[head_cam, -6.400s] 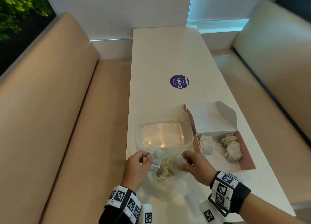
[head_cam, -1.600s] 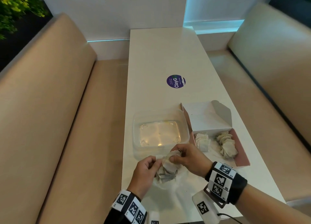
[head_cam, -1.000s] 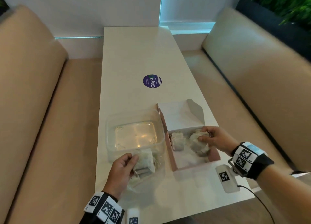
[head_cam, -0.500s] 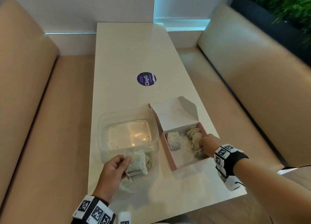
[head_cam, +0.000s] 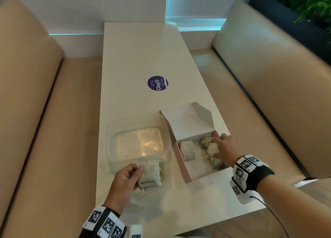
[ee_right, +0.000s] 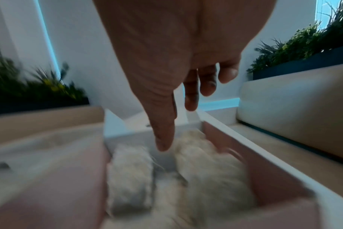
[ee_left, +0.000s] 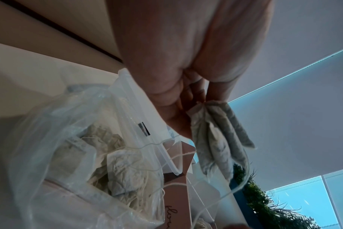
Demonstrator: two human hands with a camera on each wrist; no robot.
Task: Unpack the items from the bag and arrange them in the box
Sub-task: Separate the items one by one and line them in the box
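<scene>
1. Left hand [head_cam: 125, 179], lower centre of the head view: thumb and fingers pinch a small bundle of tea bags [ee_left: 219, 137] above the clear plastic bag [ee_left: 72, 151], which contains more tea bags with strings.
2. Right hand [head_cam: 224, 149], right of centre: fingers extended and relaxed, resting on the right-hand tea bag pile [head_cam: 210, 151] inside the pink box [head_cam: 181, 168]; nothing gripped.
3. Second stack [head_cam: 188, 150] lies at the box's left side.
4. Clear container [head_cam: 138, 142] stands just left of the box on the white table [head_cam: 143, 55].

Box [head_cam: 180, 163]: pink outside, white inside. Tea bags [head_cam: 188, 150]: off-white, apparently. Table [head_cam: 143, 55]: white; round sticker [head_cam: 157, 83] purple. Wristbands [head_cam: 249, 169]: black-and-white square markers.
</scene>
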